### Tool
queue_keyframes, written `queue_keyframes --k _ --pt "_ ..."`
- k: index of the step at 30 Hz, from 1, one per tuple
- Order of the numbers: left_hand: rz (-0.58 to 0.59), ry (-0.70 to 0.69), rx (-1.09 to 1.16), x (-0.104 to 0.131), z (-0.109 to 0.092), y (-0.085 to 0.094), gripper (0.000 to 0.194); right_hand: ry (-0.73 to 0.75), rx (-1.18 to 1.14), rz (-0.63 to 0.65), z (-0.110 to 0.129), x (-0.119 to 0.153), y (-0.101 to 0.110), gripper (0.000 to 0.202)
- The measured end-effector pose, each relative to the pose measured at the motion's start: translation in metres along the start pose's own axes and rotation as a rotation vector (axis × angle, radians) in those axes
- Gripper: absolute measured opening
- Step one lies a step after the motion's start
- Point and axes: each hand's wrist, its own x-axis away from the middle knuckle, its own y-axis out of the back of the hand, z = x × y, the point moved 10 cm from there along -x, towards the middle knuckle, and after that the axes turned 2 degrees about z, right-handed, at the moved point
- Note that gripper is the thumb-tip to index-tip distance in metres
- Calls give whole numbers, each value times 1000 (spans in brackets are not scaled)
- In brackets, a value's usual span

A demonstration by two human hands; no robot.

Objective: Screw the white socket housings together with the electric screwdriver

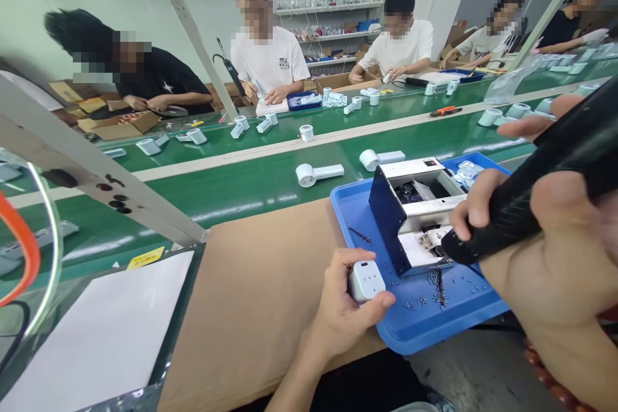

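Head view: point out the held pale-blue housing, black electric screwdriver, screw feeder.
Pale-blue housing [371, 282]: head view, end face with holes.
Black electric screwdriver [541, 164]: head view, cylindrical body.
Screw feeder [423, 208]: head view, white casing before the hopper.

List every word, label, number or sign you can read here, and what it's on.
"eyo", partly legible: white T-shirt at upper right.
Too blurred to read: black chest print on the white T-shirt left of centre.
Too blurred to read: yellow rectangular label.
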Motion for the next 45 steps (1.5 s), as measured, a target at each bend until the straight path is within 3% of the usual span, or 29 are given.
queue_keyframes --k 4,7,10,13,19,23,26,30,33,37,40,44,45 --pt "-6 -25 -3 -1 0 0 59 175 78 40 -24 -4 27 49" --pt "-6 -25 -15 -1 0 2 60 152 49 10 -46 1 42 44" --pt "5 -45 -8 -1 -1 2 56 106 27 12 -53 5 47 40" --pt "-3 -49 -23 0 -2 2 56 73 11 29 -41 6 39 45" --pt "-23 11 -55 0 1 3 62 11 -74 -113 10 1 -2 42" --pt "-24 0 -54 0 -1 5 61 69 -158 -48 22 -1 -24 27" --pt "-15 -36 -47 -1 -2 4 58 187 17 27 13 1 -9 34" --pt "-13 -85 -21 -2 -5 3 50 303 156 36 -13 5 31 42" --pt "-23 -99 -20 -1 -6 4 46 290 101 32 -36 9 47 44" --pt "-53 -103 -21 -1 -6 7 45 196 49 55 -52 13 50 40" --pt "-60 -71 -23 -1 -3 8 49 165 27 64 -39 10 48 40" --pt "-60 -33 -24 -1 -1 10 54 53 35 57 -6 1 22 46" --pt "-58 -32 -20 0 -2 10 54 21 14 -42 2 0 22 43"
